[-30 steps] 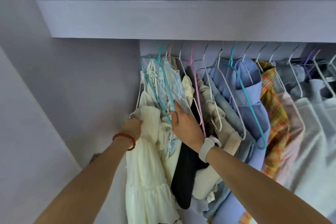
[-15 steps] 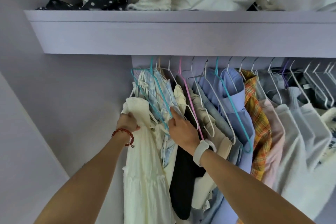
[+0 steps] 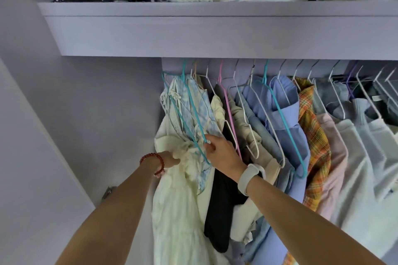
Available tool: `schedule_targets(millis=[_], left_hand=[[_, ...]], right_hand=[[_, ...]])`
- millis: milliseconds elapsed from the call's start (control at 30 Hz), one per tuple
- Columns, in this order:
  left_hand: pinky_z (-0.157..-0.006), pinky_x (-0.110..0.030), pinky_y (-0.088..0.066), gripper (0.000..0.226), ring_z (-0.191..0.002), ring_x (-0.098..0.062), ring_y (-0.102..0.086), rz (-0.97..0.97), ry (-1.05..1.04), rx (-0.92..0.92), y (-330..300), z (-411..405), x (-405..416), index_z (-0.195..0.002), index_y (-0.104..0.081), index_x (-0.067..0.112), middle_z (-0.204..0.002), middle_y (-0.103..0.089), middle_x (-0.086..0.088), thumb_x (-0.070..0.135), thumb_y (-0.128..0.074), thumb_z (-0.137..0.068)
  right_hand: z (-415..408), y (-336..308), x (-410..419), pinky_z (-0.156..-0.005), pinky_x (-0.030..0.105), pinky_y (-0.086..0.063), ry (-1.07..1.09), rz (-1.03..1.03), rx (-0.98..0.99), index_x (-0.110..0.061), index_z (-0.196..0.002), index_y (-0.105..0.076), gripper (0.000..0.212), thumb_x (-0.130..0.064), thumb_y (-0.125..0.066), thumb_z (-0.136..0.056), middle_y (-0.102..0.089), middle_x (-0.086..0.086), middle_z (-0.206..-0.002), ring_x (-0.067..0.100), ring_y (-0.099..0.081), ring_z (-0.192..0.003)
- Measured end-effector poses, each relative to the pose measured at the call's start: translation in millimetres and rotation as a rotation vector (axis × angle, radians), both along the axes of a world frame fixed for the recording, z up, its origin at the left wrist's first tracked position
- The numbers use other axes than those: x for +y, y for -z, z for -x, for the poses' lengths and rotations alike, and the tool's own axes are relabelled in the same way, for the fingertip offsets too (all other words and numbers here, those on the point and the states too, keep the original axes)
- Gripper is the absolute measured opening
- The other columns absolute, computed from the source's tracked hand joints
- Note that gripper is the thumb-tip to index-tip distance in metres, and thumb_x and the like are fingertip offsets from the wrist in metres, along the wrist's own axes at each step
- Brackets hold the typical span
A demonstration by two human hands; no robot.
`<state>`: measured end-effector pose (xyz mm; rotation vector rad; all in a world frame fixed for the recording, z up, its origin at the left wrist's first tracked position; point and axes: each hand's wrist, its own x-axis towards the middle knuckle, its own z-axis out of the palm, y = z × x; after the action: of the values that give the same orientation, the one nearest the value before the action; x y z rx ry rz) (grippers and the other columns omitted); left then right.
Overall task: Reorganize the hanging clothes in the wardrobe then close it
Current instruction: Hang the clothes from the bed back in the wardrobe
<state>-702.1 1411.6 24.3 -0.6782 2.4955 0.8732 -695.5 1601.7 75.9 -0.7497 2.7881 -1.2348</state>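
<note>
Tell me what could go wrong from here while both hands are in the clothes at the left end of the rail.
1. The right hand pinches the teal hanger near its lower end; pulling could slide the strappy blue floral garment off.
2. The left hand is bunching the cream dress, whose ties could snag neighbouring hangers.
3. Hangers are tightly packed, so moving one may drag the pink hanger too.

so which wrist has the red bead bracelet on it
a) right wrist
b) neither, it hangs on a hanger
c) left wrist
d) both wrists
c) the red bead bracelet circles the wrist of the left hand, which presses into the cream dress; the right hand wears a white watch instead.
</note>
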Motion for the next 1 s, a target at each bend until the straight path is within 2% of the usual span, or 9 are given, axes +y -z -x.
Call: schedule_targets(millis=[167, 267, 433, 567, 700, 767, 867, 933, 1000], left_hand=[[-0.077, -0.036, -0.055, 0.049, -0.09, -0.026, -0.062, -0.159, -0.194, 0.085, -5.1, -15.4, -18.5, -0.137, -0.036, 0.006, -0.128, -0.048, -0.016, 0.034, -0.042, -0.097], [-0.069, -0.029, -0.05, 0.049, -0.098, -0.023, -0.059, -0.2, -0.178, 0.174, -7.9, -15.2, -10.8, -0.14, -0.031, 0.011, -0.134, -0.045, -0.011, 0.036, -0.037, -0.098], [-0.084, -0.033, -0.044, 0.038, -0.105, -0.024, -0.055, -0.547, -0.336, 0.424, -18.5, -4.1, 8.2, -0.129, -0.045, 0.01, -0.116, -0.05, -0.004, 0.032, -0.042, -0.098], [-0.073, -0.029, -0.048, 0.032, -0.082, -0.015, -0.055, -0.603, -0.321, 0.539, -37.0, 3.0, 14.6, -0.111, -0.055, 0.009, -0.102, -0.056, -0.004, 0.036, -0.045, -0.096], [-0.073, -0.028, -0.045, 0.036, -0.07, -0.014, -0.048, -0.485, -0.265, 0.72, -55.9, 5.3, 19.4, -0.091, -0.054, 0.015, -0.082, -0.051, -0.001, 0.049, -0.043, -0.092], [-0.069, -0.026, -0.045, 0.029, -0.067, -0.012, -0.047, -0.473, -0.224, 0.8, -65.3, 4.2, 25.8, -0.094, -0.05, 0.018, -0.079, -0.049, 0.002, 0.046, -0.042, -0.094], [-0.046, -0.019, -0.047, 0.009, -0.045, -0.006, -0.054, -0.64, -0.21, 0.82, -85.6, 3.2, 39.7, -0.104, -0.044, 0.012, -0.07, -0.051, -0.004, 0.01, -0.038, -0.099], [-0.038, -0.019, -0.042, 0.02, -0.032, -0.006, -0.049, -0.523, -0.236, 0.832, -91.9, 5.1, 39.8, -0.098, -0.046, 0.013, -0.065, -0.047, -0.007, -0.001, -0.031, -0.096], [-0.046, -0.024, -0.047, 0.024, -0.048, -0.016, -0.061, -0.302, -0.261, 0.864, -91.9, 5.2, 32.1, -0.099, -0.053, 0.011, -0.072, -0.055, -0.015, 0.001, -0.032, -0.095]], right_hand=[[-3.9, 1.1, -4.9, -0.079, 0.051, -0.049, -0.008, 0.065, -0.072, 0.005, -0.109, -0.056, 0.025, -0.008, -0.04, -0.094, -0.056, 0.026, -0.08, 0.033, -0.055, -0.077], [-4.0, 0.9, -6.3, -0.082, 0.049, -0.05, -0.006, 0.083, -0.095, 0.005, -0.111, -0.056, 0.026, -0.007, -0.04, -0.094, -0.052, 0.019, -0.075, 0.023, -0.048, -0.073], [-1.4, -0.6, -9.4, -0.08, 0.044, -0.053, -0.013, 0.079, -0.13, -0.003, -0.123, -0.055, 0.032, -0.007, -0.04, -0.095, -0.054, 0.012, -0.082, 0.02, -0.052, -0.075], [-6.7, 0.2, -16.2, -0.074, 0.043, -0.055, -0.064, 0.082, -0.102, -0.013, -0.126, -0.055, 0.034, -0.009, -0.041, -0.095, -0.054, 0.005, -0.079, 0.02, -0.056, -0.074], [-6.2, 0.3, -20.1, -0.073, 0.029, -0.05, -0.104, 0.063, -0.074, -0.022, -0.128, -0.054, 0.034, -0.016, -0.044, -0.096, -0.044, -0.018, -0.067, 0.01, -0.048, -0.078], [-8.2, -0.8, -23.5, -0.076, 0.03, -0.05, -0.124, 0.049, -0.065, -0.021, -0.127, -0.054, 0.033, -0.021, -0.046, -0.095, -0.056, -0.01, -0.077, 0.015, -0.055, -0.08], [-12.1, -4.0, -27.7, -0.075, 0.038, -0.053, -0.138, 0.033, -0.091, -0.015, -0.114, -0.063, 0.026, -0.024, -0.051, -0.092, -0.06, 0.006, -0.073, 0.024, -0.061, -0.075], [-14.0, -9.4, -23.6, -0.074, 0.041, -0.051, -0.127, 0.019, 0.037, -0.002, -0.098, -0.066, 0.023, -0.019, -0.052, -0.092, -0.061, 0.016, -0.074, 0.025, -0.06, -0.072], [-11.8, -14.9, -16.2, -0.076, 0.041, -0.049, -0.026, 0.07, 0.327, 0.004, -0.092, -0.065, 0.021, -0.008, -0.049, -0.09, -0.064, 0.02, -0.085, 0.031, -0.062, -0.077]])
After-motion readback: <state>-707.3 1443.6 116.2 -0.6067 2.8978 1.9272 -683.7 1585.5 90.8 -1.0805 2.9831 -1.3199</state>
